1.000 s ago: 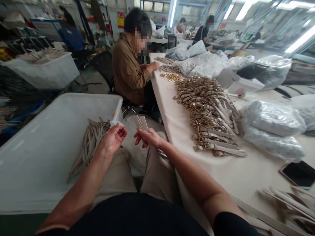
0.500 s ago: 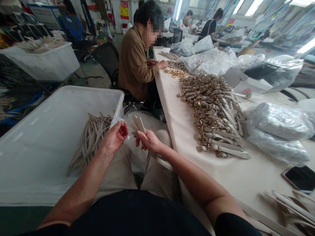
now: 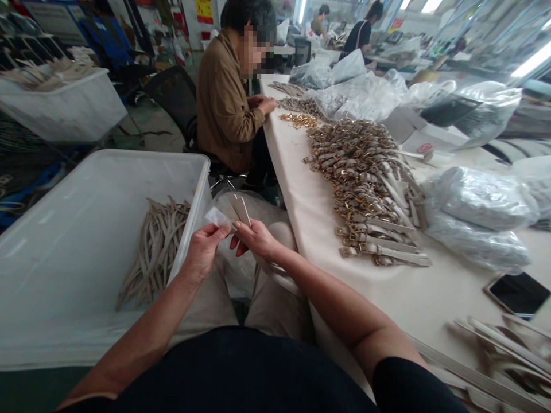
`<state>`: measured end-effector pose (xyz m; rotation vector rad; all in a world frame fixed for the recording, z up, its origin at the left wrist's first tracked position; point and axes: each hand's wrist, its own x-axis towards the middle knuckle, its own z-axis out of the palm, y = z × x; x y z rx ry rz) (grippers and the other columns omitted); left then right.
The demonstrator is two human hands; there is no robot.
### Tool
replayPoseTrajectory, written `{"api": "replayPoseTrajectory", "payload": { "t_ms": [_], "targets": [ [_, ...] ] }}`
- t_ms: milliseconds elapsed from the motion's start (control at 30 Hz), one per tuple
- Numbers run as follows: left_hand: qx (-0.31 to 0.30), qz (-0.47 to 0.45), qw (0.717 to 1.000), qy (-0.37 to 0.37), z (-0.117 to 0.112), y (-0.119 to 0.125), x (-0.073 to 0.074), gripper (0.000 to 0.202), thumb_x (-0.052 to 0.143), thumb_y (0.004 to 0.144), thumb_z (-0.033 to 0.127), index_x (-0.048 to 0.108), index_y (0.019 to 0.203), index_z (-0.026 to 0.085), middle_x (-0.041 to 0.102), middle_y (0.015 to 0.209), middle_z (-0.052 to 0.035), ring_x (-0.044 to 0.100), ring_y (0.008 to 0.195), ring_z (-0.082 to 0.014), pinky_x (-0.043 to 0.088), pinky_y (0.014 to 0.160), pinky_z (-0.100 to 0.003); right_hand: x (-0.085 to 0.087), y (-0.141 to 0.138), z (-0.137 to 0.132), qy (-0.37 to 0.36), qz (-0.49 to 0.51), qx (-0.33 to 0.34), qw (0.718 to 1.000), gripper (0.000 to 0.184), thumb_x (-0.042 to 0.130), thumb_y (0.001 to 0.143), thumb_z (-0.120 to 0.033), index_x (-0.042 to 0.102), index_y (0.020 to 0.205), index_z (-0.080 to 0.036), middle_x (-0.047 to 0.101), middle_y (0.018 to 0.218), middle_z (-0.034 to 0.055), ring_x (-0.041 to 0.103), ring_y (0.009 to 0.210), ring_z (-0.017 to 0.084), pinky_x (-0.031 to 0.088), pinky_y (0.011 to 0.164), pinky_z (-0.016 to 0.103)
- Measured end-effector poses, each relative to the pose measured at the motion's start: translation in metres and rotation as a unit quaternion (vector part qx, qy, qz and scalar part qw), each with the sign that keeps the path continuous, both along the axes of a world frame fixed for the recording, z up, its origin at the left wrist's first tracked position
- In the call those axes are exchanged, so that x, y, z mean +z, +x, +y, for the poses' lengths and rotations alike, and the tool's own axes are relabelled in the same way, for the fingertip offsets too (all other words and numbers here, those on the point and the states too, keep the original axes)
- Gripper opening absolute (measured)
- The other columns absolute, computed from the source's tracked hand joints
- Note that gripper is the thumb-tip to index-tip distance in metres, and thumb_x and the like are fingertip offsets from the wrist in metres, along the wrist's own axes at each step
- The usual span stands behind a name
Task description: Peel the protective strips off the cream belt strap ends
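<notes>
Far to the left of the heap of buckled straps, and farther from the wearer, a white bin carries a load of pale strips. Nearer on that same left side stands a large translucent plastic tub, with a bundle of curved beige strips lying inside along its right wall.

Next, left of the heap and at about the height of the wearer's knees, comes the left hand. Its thumb and fingers are pinched together on a small piece of clear film, their tips just beside the other hand. Farther out on the heap's left sits a co-worker in a brown jacket, both hands brought together at the table edge.

The right hand, also left of the heap, is closed around a few flat beige straps; their blunt ends stick up past the thumb, slightly fanned.

The cloth-covered table bears the heap, and gold metal pieces are scattered just beyond its far left corner. Right of the heap, plastic-wrapped packages are stacked close by. Farther right and nearer the wearer lie a dark-screened smartphone and, nearer still, some long beige strips.
</notes>
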<state>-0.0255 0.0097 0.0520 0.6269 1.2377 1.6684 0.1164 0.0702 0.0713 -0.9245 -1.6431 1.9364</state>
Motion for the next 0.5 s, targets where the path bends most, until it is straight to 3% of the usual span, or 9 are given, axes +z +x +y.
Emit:
{"api": "replayPoseTrajectory", "payload": {
  "t_ms": [200,333,500],
  "targets": [
    [0.095,-0.129,0.987,0.015,0.015,-0.031,0.017,0.031,0.097,0.056,0.021,0.069,0.067,0.016,0.07,0.068,0.0016,0.063,0.062,-0.0092,0.052,0.062,-0.019,0.007,0.003,0.002,0.003,-0.027,0.037,0.999,0.008,0.054,0.101,-0.024,0.053,0.098,-0.017,0.071,0.076,-0.0007,0.064,0.049,0.009,0.048,0.045,0.016],
    [0.086,-0.171,0.981,-0.001,0.015,-0.048,0.022,0.028,0.094,0.065,0.027,0.069,0.074,0.016,0.07,0.072,0.0012,0.064,0.061,-0.0083,0.055,0.061,-0.018,0.011,0.007,0.003,0.097,-0.041,-0.004,0.994,0.016,0.055,0.1,-0.027,0.052,0.087,-0.018,0.068,0.066,-0.0022,0.061,0.046,0.008,0.041,0.042,0.015],
    [0.063,-0.207,0.976,-0.019,0.009,-0.044,0.021,0.027,0.092,0.07,0.028,0.069,0.075,0.016,0.069,0.071,0.0011,0.064,0.061,-0.0083,0.057,0.06,-0.017,0.008,0.008,0.0,0.166,-0.054,-0.012,0.985,0.017,0.058,0.098,-0.029,0.052,0.086,-0.018,0.069,0.068,-0.0024,0.061,0.047,0.008,0.043,0.046,0.016]
  ]
}}
